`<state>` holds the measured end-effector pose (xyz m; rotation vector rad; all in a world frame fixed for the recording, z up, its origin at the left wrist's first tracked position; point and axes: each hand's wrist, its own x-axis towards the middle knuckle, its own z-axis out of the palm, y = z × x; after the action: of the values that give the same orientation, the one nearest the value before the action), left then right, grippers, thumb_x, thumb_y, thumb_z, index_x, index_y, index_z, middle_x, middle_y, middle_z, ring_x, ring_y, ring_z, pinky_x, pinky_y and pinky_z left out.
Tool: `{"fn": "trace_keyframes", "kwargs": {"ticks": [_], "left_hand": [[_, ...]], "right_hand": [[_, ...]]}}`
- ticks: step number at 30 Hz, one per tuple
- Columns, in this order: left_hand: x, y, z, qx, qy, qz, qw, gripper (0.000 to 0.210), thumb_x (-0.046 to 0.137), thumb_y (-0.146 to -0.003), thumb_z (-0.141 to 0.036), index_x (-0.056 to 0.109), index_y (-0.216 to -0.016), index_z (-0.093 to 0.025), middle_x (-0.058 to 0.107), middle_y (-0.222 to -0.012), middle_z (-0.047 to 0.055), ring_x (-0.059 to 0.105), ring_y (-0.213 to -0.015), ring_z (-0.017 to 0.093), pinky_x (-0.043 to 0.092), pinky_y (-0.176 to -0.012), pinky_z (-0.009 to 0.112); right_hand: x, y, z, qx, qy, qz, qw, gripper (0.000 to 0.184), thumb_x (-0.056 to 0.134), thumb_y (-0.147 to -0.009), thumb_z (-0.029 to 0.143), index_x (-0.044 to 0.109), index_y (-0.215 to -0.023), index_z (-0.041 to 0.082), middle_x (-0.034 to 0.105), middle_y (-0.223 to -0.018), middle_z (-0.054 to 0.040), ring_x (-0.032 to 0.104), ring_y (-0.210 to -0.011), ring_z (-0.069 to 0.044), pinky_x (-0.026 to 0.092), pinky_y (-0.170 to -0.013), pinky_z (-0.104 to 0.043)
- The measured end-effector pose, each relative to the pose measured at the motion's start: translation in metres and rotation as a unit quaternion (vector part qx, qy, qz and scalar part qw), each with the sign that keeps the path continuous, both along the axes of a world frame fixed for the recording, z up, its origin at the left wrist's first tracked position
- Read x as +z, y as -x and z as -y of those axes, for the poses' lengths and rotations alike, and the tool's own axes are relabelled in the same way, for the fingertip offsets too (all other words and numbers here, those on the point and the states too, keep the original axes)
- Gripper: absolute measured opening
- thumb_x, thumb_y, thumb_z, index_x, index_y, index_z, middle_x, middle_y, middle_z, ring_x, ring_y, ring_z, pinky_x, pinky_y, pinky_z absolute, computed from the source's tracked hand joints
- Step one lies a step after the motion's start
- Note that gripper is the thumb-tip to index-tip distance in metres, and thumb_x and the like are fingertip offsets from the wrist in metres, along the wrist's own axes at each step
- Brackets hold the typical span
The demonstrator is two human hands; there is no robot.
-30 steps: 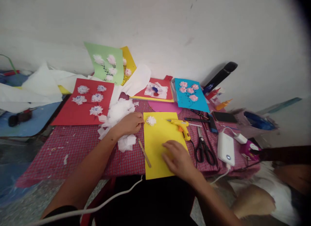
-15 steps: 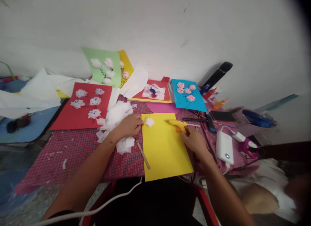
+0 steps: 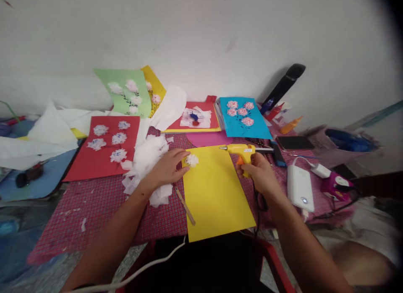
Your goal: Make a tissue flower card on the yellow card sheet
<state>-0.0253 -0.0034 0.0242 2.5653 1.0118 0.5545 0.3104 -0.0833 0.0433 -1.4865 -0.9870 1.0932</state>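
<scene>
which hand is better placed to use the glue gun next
Right, most likely: the right hand grips the yellow glue gun, while the left hand is at the yellow sheet's edge, beside the white paper flower.

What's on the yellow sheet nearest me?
A white paper flower near the upper left corner and one end of a wooden stick. The flower hides the yellow sheet beneath it.
</scene>
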Motion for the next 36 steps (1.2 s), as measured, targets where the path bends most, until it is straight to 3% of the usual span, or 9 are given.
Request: {"fn": "trace_keyframes", "kwargs": {"ticks": [6, 15, 23, 29, 36], "left_hand": [[0.006, -0.011, 0.001, 0.015, 0.042, -0.106, 0.993, 0.085, 0.070, -0.088, -0.046, 0.033, -0.160, -0.019, 0.047, -0.156, 0.016, 0.048, -0.140, 0.034, 0.039, -0.118, 0.048], [0.026, -0.034, -0.020, 0.016, 0.071, -0.221, 0.973, 0.092, 0.078, -0.074, -0.050, 0.045, -0.156, -0.026, 0.056, -0.134, 0.014, 0.056, -0.120, 0.036, 0.046, -0.104, 0.047], [0.030, -0.042, -0.016, 0.005, 0.069, -0.255, 0.964, 0.072, 0.070, -0.078, -0.040, 0.053, -0.148, -0.036, 0.057, -0.127, 0.011, 0.055, -0.113, 0.036, 0.046, -0.098, 0.049], [0.036, -0.044, -0.013, 0.000, 0.077, -0.255, 0.964, 0.065, 0.069, -0.081, -0.041, 0.056, -0.144, -0.033, 0.056, -0.128, 0.012, 0.055, -0.116, 0.036, 0.046, -0.100, 0.050], [0.036, -0.042, -0.012, -0.004, 0.080, -0.247, 0.966, 0.062, 0.070, -0.082, -0.041, 0.057, -0.142, -0.028, 0.056, -0.131, 0.012, 0.055, -0.117, 0.034, 0.045, -0.105, 0.049]], "right_hand": [[0.008, 0.019, -0.022, 0.033, 0.023, -0.102, 0.994, 0.031, 0.085, -0.057, 0.025, 0.067, -0.081, 0.018, 0.073, -0.075, -0.0024, 0.061, -0.059, -0.014, 0.046, -0.055, -0.027], [-0.001, 0.022, -0.027, -0.009, 0.038, -0.182, 0.982, 0.038, 0.092, -0.055, 0.034, 0.075, -0.086, 0.020, 0.075, -0.093, -0.0028, 0.063, -0.069, -0.014, 0.061, -0.064, -0.033], [-0.002, 0.012, -0.021, 0.027, 0.057, -0.138, 0.988, 0.042, 0.090, -0.059, 0.041, 0.068, -0.085, 0.017, 0.072, -0.079, -0.0030, 0.062, -0.053, -0.013, 0.053, -0.048, -0.027], [-0.016, 0.016, -0.027, 0.087, 0.041, -0.015, 0.995, 0.034, 0.082, -0.070, 0.045, 0.062, -0.080, 0.019, 0.062, -0.059, 0.0031, 0.053, -0.043, -0.010, 0.040, -0.041, -0.023], [-0.021, 0.018, -0.033, 0.155, 0.096, 0.043, 0.982, 0.034, 0.075, -0.076, 0.049, 0.061, -0.067, 0.019, 0.062, -0.053, -0.0002, 0.053, -0.042, -0.012, 0.038, -0.042, -0.024]]}}
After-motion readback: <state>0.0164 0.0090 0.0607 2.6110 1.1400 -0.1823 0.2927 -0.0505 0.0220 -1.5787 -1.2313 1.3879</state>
